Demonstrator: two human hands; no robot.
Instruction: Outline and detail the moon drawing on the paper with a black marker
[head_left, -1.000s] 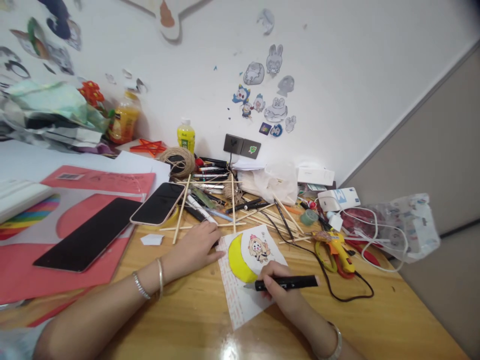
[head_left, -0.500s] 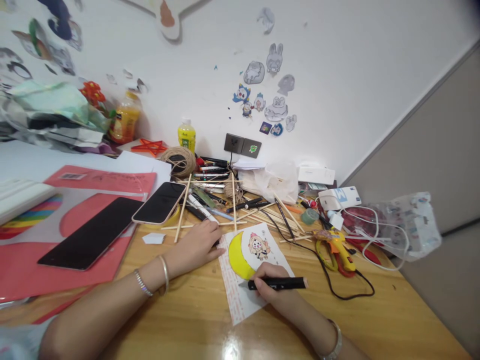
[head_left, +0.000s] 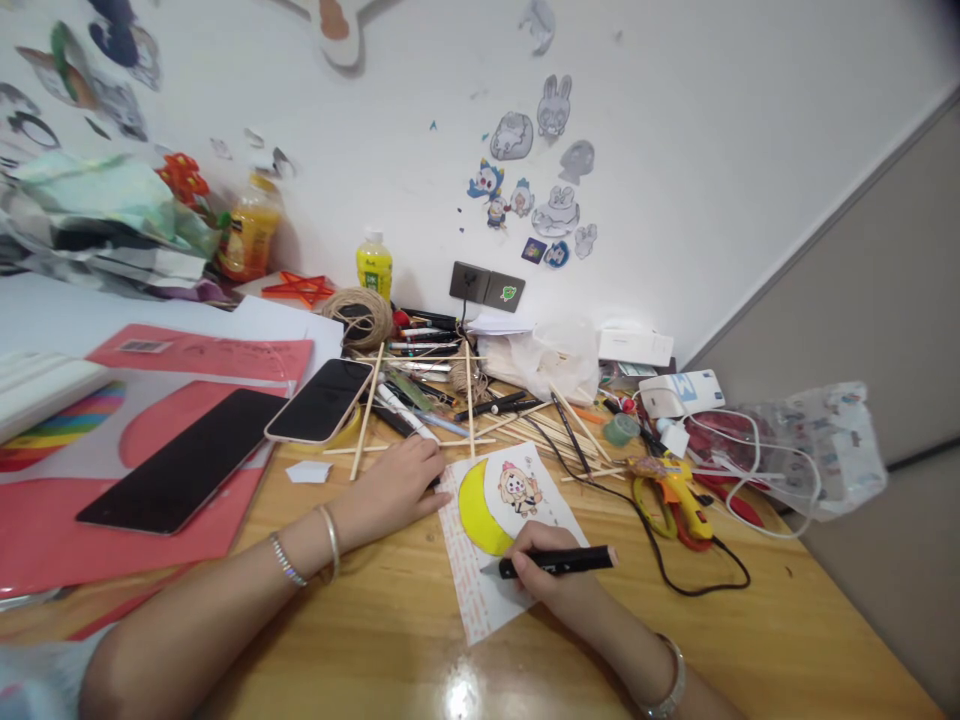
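A white paper card with a yellow crescent moon and a small cartoon figure lies on the wooden table. My right hand grips a black marker, its tip on the card just below the crescent. My left hand lies flat, fingers stretched, pressing on the card's left edge. Both wrists wear bracelets.
Two dark phones rest on red paper at left. Wooden sticks, pens, twine, bottles, a yellow glue gun with a black cord and a plastic bag crowd the back and right.
My right hand has moved the marker a little left and down along the crescent's lower edge. The left hand stays on the card. The camera tilted slightly.
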